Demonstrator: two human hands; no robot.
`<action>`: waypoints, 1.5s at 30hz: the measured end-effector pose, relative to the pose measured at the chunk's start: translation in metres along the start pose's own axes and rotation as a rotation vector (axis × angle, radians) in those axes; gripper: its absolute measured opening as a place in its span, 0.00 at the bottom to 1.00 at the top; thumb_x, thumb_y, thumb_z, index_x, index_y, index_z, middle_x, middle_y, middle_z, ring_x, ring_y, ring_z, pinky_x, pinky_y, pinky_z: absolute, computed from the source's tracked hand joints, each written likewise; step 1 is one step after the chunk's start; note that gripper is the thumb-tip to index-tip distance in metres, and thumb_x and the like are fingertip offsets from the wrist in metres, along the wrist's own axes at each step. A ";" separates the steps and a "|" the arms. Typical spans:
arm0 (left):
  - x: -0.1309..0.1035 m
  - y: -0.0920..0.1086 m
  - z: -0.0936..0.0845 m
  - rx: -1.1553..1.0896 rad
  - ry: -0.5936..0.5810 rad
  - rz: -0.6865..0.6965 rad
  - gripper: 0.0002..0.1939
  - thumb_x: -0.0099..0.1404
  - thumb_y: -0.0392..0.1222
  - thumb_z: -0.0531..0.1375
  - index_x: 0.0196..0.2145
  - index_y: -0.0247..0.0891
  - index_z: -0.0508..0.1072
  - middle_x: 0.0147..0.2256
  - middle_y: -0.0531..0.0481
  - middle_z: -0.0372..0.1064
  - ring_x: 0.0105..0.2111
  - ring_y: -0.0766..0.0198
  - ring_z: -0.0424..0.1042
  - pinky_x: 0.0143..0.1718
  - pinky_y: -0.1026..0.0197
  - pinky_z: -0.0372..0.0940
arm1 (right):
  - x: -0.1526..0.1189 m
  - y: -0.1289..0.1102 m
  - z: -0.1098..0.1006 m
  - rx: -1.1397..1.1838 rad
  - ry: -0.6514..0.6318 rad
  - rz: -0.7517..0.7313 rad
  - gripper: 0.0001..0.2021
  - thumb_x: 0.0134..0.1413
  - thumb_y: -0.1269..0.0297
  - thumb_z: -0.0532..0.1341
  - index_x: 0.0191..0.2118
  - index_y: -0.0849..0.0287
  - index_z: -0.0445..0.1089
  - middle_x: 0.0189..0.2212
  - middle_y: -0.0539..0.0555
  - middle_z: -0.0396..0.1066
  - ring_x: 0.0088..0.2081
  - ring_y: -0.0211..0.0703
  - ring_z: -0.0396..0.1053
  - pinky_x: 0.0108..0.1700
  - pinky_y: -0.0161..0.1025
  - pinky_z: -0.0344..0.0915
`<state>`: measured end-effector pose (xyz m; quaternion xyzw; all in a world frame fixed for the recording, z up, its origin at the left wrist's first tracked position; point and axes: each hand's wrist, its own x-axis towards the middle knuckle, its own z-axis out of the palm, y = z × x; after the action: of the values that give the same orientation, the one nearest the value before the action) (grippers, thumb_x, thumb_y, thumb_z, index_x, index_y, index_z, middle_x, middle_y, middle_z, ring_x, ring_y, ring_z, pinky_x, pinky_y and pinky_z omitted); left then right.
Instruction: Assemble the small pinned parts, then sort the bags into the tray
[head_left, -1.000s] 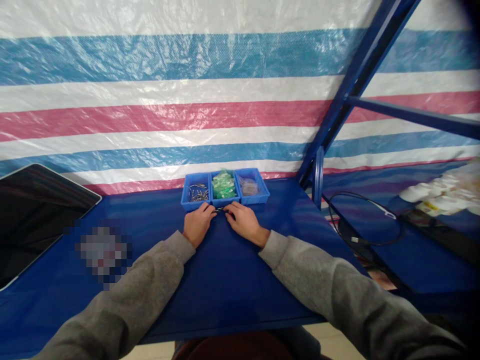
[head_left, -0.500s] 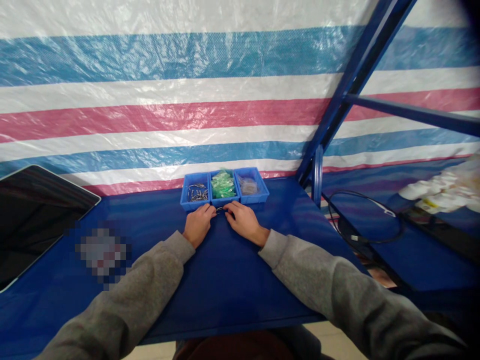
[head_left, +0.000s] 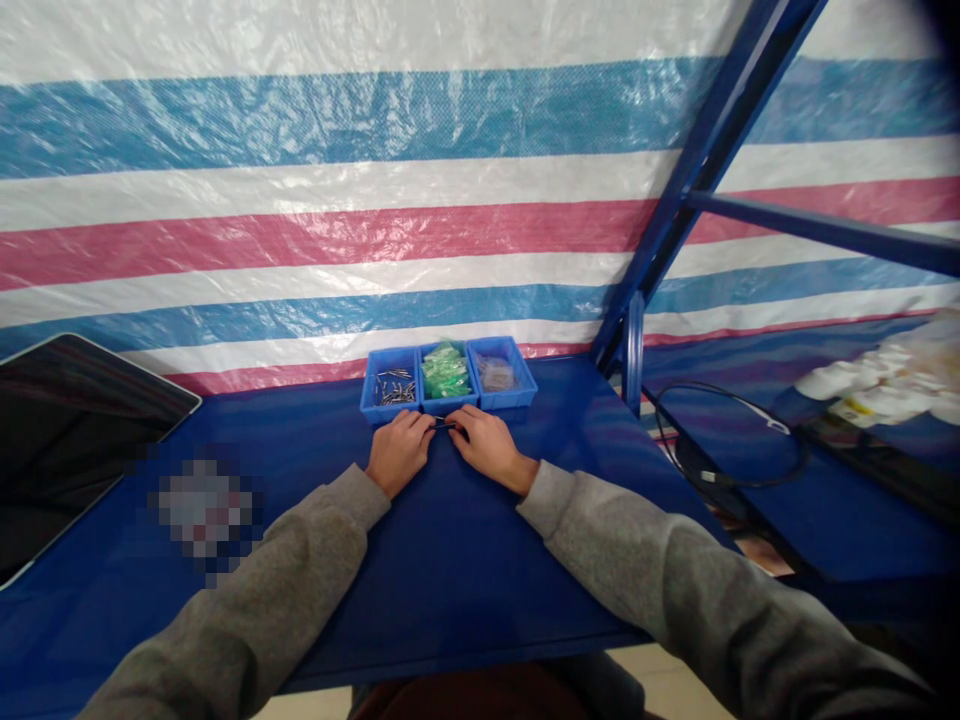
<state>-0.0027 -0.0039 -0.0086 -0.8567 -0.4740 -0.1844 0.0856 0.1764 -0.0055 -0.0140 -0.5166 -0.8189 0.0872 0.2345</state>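
Three blue bins stand side by side at the back of the table. The left bin [head_left: 367, 402] holds several small metal pieces [head_left: 395, 388], the middle one green plastic packets [head_left: 446, 370], the right one clear plastic bags [head_left: 496, 373]. Just in front of them, my left hand [head_left: 400, 450] pinches one end of a thin, dark metallic piece [head_left: 442, 424]. Its other end is between the fingers of my right hand [head_left: 487, 446]. The piece lies level between the fingertips, and its details are too small to make out.
On the blue table [head_left: 465, 570], a dark screen [head_left: 67, 440] lies at the far left beside a blurred patch. A blue metal frame [head_left: 634, 350] rises at right. Beyond it are a black cable [head_left: 667, 455] and white bottles [head_left: 885, 385].
The thin piece shows a little more between my fingertips. Both hands stay almost in place in front of the bins.
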 end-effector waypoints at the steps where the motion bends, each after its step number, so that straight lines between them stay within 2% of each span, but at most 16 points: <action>1: 0.000 0.000 0.000 0.004 -0.005 -0.004 0.08 0.67 0.40 0.52 0.39 0.39 0.70 0.35 0.48 0.69 0.39 0.61 0.66 0.36 0.62 0.60 | 0.000 0.000 -0.001 -0.004 -0.008 0.004 0.11 0.58 0.66 0.54 0.44 0.54 0.68 0.40 0.52 0.69 0.39 0.41 0.69 0.40 0.34 0.62; 8: 0.000 0.000 -0.002 0.035 -0.048 -0.037 0.08 0.67 0.36 0.51 0.40 0.40 0.69 0.36 0.48 0.69 0.40 0.61 0.66 0.37 0.62 0.61 | 0.001 -0.003 -0.003 -0.024 -0.069 0.040 0.13 0.60 0.66 0.52 0.47 0.55 0.68 0.44 0.54 0.68 0.42 0.42 0.68 0.43 0.35 0.62; 14: 0.001 0.002 -0.003 0.038 -0.044 -0.051 0.09 0.65 0.33 0.51 0.40 0.40 0.68 0.35 0.47 0.69 0.40 0.60 0.65 0.36 0.62 0.61 | 0.001 -0.001 -0.001 0.008 -0.012 0.008 0.13 0.59 0.67 0.52 0.49 0.55 0.67 0.45 0.53 0.68 0.43 0.42 0.68 0.44 0.35 0.62; 18: 0.001 0.003 -0.005 0.030 -0.039 -0.059 0.09 0.63 0.31 0.52 0.37 0.40 0.68 0.34 0.48 0.68 0.38 0.59 0.65 0.33 0.62 0.60 | 0.000 0.002 0.002 0.033 0.019 -0.021 0.12 0.59 0.68 0.53 0.45 0.54 0.69 0.43 0.53 0.69 0.41 0.41 0.69 0.42 0.35 0.63; 21: 0.000 0.003 -0.005 0.020 -0.025 -0.061 0.09 0.62 0.30 0.52 0.36 0.40 0.68 0.33 0.48 0.68 0.37 0.59 0.66 0.32 0.61 0.60 | 0.000 0.004 0.005 0.057 0.022 -0.061 0.12 0.58 0.69 0.53 0.43 0.54 0.71 0.41 0.52 0.69 0.39 0.40 0.69 0.42 0.34 0.63; 25: 0.000 0.002 -0.003 -0.005 -0.002 -0.044 0.09 0.62 0.30 0.52 0.37 0.40 0.68 0.34 0.49 0.68 0.38 0.60 0.66 0.33 0.61 0.61 | 0.000 0.004 0.007 0.046 0.018 -0.066 0.13 0.57 0.69 0.53 0.44 0.54 0.72 0.41 0.53 0.69 0.38 0.40 0.69 0.41 0.34 0.63; 35: 0.002 0.002 -0.006 -0.138 0.029 0.025 0.09 0.64 0.31 0.51 0.39 0.39 0.66 0.36 0.49 0.68 0.39 0.60 0.66 0.40 0.60 0.62 | 0.001 0.006 0.007 0.099 0.078 -0.093 0.13 0.57 0.71 0.53 0.45 0.54 0.71 0.41 0.53 0.71 0.42 0.42 0.69 0.45 0.35 0.63; 40: 0.003 -0.001 -0.002 -0.320 0.057 0.058 0.10 0.67 0.32 0.48 0.41 0.39 0.66 0.38 0.48 0.67 0.39 0.62 0.68 0.42 0.61 0.64 | 0.001 0.005 0.006 0.167 0.152 -0.095 0.11 0.58 0.70 0.53 0.41 0.57 0.71 0.38 0.53 0.71 0.39 0.40 0.69 0.43 0.34 0.63; 45: 0.004 -0.003 0.001 -0.462 0.097 0.100 0.08 0.68 0.36 0.49 0.42 0.38 0.66 0.36 0.48 0.67 0.37 0.64 0.68 0.41 0.62 0.65 | 0.001 0.005 0.007 0.226 0.154 -0.161 0.07 0.59 0.67 0.54 0.39 0.57 0.70 0.36 0.53 0.70 0.37 0.38 0.68 0.41 0.33 0.62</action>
<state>-0.0033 0.0008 -0.0077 -0.8661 -0.3717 -0.3244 -0.0810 0.1769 -0.0019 -0.0215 -0.4248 -0.8222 0.1199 0.3594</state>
